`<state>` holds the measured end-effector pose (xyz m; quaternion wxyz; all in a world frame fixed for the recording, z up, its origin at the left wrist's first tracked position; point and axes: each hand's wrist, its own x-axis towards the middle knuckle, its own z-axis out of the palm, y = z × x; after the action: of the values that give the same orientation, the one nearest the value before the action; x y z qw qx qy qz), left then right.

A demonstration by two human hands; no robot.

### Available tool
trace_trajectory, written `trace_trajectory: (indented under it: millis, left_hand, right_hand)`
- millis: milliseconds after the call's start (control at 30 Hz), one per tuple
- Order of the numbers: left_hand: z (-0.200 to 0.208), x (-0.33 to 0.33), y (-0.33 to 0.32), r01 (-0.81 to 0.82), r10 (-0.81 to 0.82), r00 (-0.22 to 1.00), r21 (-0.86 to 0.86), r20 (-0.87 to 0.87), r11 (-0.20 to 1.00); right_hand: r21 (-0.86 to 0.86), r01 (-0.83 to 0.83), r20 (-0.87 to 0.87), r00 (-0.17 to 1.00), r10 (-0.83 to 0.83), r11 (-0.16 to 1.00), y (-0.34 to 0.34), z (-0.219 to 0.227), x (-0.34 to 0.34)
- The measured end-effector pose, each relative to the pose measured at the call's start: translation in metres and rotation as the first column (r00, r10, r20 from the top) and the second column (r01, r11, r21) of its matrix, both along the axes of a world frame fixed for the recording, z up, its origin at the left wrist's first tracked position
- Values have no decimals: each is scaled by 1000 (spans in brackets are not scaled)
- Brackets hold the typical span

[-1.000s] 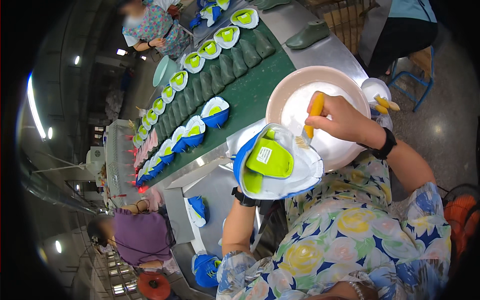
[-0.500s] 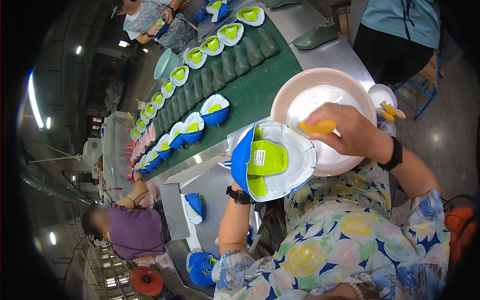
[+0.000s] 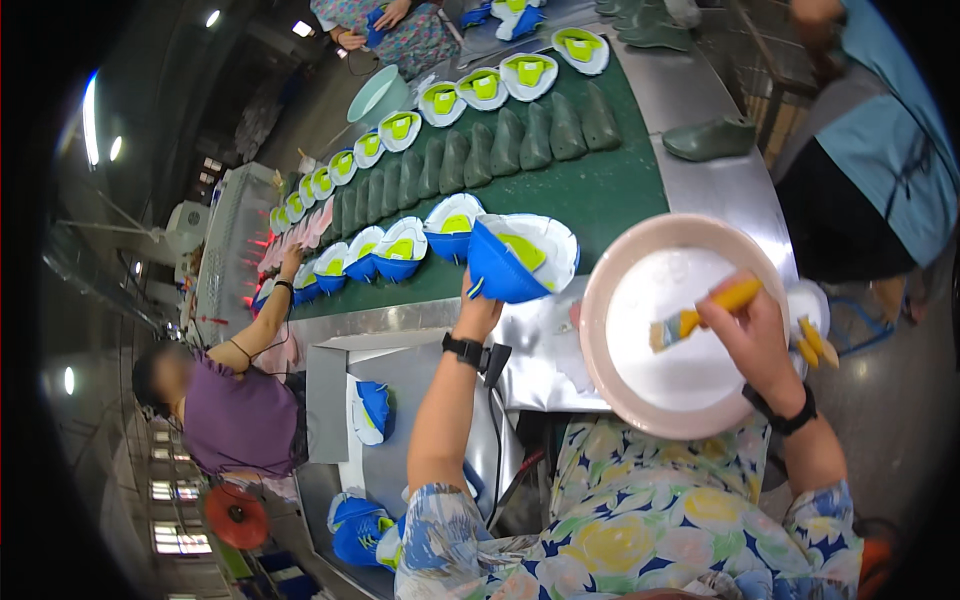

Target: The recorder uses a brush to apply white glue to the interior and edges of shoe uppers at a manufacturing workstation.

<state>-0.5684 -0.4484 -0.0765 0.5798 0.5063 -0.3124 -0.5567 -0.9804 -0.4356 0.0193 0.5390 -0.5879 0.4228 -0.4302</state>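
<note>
My left hand (image 3: 480,312) is closed on a blue shoe upper (image 3: 505,268) with a white and lime inside, held over the near edge of the green table; my fingers are mostly hidden beneath it. A yellow-handled paintbrush (image 3: 735,295) is gripped in my right hand (image 3: 757,345). Its pale bristles point down and left over the pinkish-beige basin (image 3: 597,350) of white liquid (image 3: 640,285). Whether the bristles touch the liquid I cannot tell. Close beyond the held upper, another blue upper (image 3: 450,238) stands at the end of a row.
Dark green shoe lasts (image 3: 506,140) line the green table (image 3: 625,185), with more uppers (image 3: 528,75) behind them. More brushes (image 3: 815,342) lie right of the basin. A co-worker in purple (image 3: 245,410) reaches onto the table at left; another person (image 3: 890,170) is at right.
My left hand has carried the upper away from me and left, toward the row. The brush has left the upper and moved right, over the basin. The whole view has shifted.
</note>
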Motion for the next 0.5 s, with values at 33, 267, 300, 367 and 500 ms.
trace_trajectory:
  millis: [33,267,300,367,500]
  left_hand:
    - [-10,6,-14,-38,37,999,20,33,999]
    - [-76,76,-88,-269,262,962,99,75,958]
    - [-85,85,-91,-299,266,938,129,223,945]
    - [-86,89,-93,-363,224,846,216,483,906]
    - [-36,94,-41,-458,339,540,-69,770,886]
  right_hand:
    - [35,-12,12,1000,12,999,0,-3,1]
    - [272,-54,1,998,55,961,-14,-5,12]
    - [293,-29,-37,998,42,956,-17,-5,15]
    - [293,-11,-96,995,41,956,-19,-3,12]
    - [297,13,-205,977,50,955,-21,4,-1]
